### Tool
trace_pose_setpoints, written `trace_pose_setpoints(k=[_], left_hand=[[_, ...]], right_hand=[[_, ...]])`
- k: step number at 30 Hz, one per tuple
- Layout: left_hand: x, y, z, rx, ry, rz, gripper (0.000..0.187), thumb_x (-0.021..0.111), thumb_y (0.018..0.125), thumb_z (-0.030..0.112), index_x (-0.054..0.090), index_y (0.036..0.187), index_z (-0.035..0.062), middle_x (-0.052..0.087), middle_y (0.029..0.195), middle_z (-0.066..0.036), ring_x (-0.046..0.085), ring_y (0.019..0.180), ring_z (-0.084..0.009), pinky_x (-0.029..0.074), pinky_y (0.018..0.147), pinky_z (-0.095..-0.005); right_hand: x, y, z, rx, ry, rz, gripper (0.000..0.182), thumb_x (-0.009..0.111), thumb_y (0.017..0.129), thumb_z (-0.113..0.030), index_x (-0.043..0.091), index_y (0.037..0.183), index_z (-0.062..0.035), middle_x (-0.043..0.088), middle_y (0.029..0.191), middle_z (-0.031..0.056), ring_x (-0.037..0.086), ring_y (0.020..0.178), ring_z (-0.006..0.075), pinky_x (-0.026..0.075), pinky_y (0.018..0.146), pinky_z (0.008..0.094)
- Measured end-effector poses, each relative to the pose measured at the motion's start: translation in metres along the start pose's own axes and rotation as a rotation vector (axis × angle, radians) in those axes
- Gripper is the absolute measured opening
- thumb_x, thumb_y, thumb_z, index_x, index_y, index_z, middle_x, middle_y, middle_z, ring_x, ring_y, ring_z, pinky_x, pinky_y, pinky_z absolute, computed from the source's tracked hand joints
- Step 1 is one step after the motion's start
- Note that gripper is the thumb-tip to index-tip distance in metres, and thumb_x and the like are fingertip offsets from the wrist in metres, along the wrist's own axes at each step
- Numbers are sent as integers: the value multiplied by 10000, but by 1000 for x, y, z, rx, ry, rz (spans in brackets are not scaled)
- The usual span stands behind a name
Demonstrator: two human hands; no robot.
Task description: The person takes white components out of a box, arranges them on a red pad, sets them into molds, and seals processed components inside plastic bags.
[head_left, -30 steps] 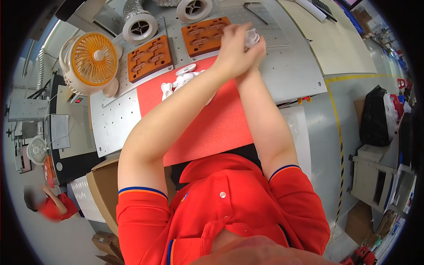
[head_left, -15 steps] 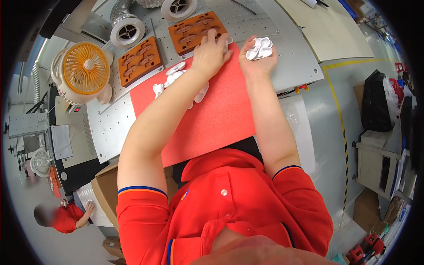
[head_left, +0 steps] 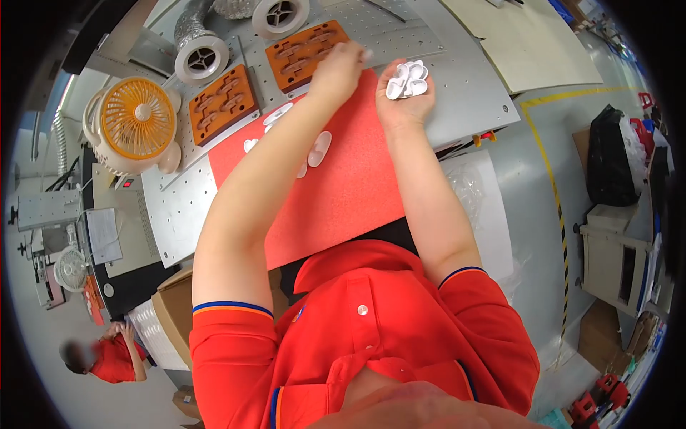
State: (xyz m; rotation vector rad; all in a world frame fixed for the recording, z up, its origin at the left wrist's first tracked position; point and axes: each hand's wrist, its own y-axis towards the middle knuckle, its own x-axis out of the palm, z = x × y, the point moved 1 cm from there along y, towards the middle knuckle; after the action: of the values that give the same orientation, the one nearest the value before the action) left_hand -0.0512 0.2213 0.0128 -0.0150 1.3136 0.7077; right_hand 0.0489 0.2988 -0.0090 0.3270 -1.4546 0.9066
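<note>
My right hand is palm up, its fingers curled round several white oval plastic pieces. My left hand, slightly blurred, reaches over the right edge of the larger orange fixture. A small white piece shows at its closed fingertips, mostly hidden. More white shell-like pieces lie on the red mat beside and under my left forearm, among them a long oval one. The smaller orange fixture rests left of the larger one.
An orange and white fan stands at the left. Two round duct nozzles sit behind the fixtures on the perforated metal table. A person in red is at the lower left. A black bag stands at the far right.
My left hand has lifted off the mat's top edge and moved slightly up over the fixture with a white piece. The view has shifted a little. The other person's arms have moved upward.
</note>
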Motion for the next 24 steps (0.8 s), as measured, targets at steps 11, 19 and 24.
trace_pose_setpoints(k=[11,19,24], left_hand=[[-26,-36,80,84,-591,331,341,511,755,36,507,1092,-12,492,1109,-200,412,1084,-342,353,957,-414],[-10,-91,176,134,-921,123,515,575,863,210,410,1299,-7,399,1319,-245,381,1218,-400,306,1030,-468],[57,-128,245,130,-1154,-345,637,582,888,259,322,1426,40,198,1492,-300,185,1356,-511,229,1096,-524]], right_hand=[[-11,-6,13,86,-79,-380,362,408,937,-398,591,953,-86,612,911,54,583,864,208,487,799,348],[-10,-108,-72,-249,-241,-249,276,500,943,-343,592,905,-85,600,821,15,577,770,138,486,715,273],[-67,-137,-156,-290,-293,-66,293,443,935,-345,578,887,-89,598,821,31,586,773,171,491,707,301]])
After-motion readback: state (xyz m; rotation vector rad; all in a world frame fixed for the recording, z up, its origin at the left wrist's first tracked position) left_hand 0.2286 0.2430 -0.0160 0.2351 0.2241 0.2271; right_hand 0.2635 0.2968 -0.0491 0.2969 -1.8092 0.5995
